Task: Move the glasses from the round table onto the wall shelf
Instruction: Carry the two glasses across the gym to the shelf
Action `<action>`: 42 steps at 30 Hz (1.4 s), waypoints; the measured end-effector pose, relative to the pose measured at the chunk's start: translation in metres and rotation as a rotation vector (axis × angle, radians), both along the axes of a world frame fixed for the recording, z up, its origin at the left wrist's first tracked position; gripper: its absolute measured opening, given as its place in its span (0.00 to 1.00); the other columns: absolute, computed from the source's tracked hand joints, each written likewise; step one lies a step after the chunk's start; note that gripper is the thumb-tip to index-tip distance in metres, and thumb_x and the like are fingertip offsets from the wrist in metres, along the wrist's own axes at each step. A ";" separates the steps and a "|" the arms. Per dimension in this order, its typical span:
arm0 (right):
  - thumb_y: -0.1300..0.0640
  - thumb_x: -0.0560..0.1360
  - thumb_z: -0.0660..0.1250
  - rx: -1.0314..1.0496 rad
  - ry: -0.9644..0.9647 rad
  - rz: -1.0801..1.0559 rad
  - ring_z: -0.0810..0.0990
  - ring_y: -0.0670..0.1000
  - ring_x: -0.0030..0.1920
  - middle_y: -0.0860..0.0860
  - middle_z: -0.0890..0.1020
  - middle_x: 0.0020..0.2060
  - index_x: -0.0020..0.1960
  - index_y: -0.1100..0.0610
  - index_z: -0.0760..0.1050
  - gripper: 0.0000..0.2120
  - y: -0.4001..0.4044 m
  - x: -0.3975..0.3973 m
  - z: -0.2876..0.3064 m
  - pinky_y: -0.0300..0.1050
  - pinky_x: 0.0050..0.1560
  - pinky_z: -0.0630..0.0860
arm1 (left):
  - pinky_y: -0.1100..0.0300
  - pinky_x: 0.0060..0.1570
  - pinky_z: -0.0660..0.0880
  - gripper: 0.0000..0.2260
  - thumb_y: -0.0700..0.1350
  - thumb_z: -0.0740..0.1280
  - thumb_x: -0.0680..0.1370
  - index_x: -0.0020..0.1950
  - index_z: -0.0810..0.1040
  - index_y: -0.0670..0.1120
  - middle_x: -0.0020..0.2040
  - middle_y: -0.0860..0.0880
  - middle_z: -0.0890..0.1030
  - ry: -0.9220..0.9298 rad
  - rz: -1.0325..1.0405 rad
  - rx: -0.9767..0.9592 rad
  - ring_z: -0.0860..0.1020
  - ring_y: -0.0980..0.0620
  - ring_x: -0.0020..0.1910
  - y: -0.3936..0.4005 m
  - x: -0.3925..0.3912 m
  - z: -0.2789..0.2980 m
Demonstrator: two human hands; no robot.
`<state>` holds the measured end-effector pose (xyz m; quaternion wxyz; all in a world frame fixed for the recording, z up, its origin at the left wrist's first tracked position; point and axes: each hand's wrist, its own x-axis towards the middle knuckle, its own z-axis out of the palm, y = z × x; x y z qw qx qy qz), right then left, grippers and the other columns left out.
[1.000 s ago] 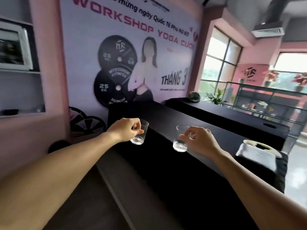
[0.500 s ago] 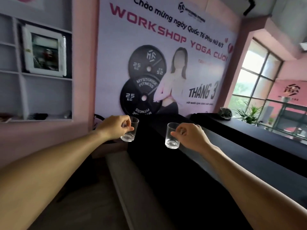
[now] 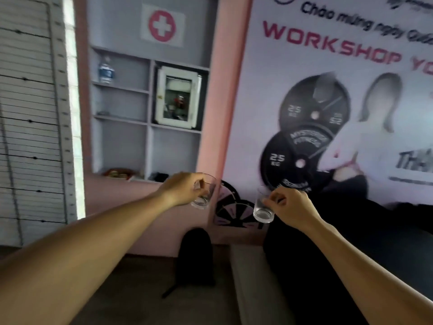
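Note:
My left hand (image 3: 181,190) grips a clear empty glass (image 3: 204,198) by its rim, held out in front of me at arm's length. My right hand (image 3: 290,207) holds a second clear glass (image 3: 262,211) the same way, a little lower and to the right. Both glasses hang in the air, apart from each other. The grey wall shelf (image 3: 145,124) with several open compartments is set into the pink wall straight ahead, above and left of my left hand. The round table is out of view.
On the shelf stand a water bottle (image 3: 106,71), a white glass-door cabinet (image 3: 178,97) and small items on the bottom ledge (image 3: 118,173). A black bag (image 3: 196,256) leans against the wall below. A long black counter (image 3: 351,242) runs along the right.
The view has swung left, bringing the wall shelf from the left edge to the middle. Both hands still carry their glasses ahead of me, closer to the shelf.

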<state>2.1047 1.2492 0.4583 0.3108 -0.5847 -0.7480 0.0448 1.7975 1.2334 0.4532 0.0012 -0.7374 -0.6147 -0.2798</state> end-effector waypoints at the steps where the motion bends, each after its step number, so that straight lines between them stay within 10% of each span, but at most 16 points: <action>1: 0.41 0.70 0.74 -0.006 0.005 0.023 0.82 0.50 0.42 0.45 0.85 0.37 0.41 0.48 0.81 0.11 0.021 -0.013 0.002 0.46 0.46 0.78 | 0.56 0.45 0.75 0.09 0.57 0.70 0.75 0.51 0.80 0.55 0.48 0.51 0.84 0.002 0.024 -0.007 0.81 0.47 0.48 0.012 -0.014 0.002; 25: 0.43 0.72 0.74 0.021 -0.072 0.610 0.83 0.50 0.42 0.46 0.85 0.38 0.40 0.44 0.78 0.08 0.364 -0.544 0.005 0.45 0.46 0.80 | 0.50 0.46 0.81 0.12 0.62 0.67 0.75 0.50 0.77 0.55 0.51 0.53 0.84 -0.057 0.498 -0.022 0.83 0.54 0.44 0.220 -0.472 -0.020; 42: 0.40 0.74 0.71 0.053 -0.006 0.668 0.81 0.44 0.39 0.43 0.83 0.38 0.38 0.40 0.73 0.10 0.521 -0.754 0.030 0.47 0.45 0.82 | 0.49 0.46 0.81 0.10 0.58 0.70 0.76 0.48 0.77 0.53 0.43 0.51 0.83 -0.040 0.537 0.089 0.81 0.51 0.43 0.363 -0.660 0.028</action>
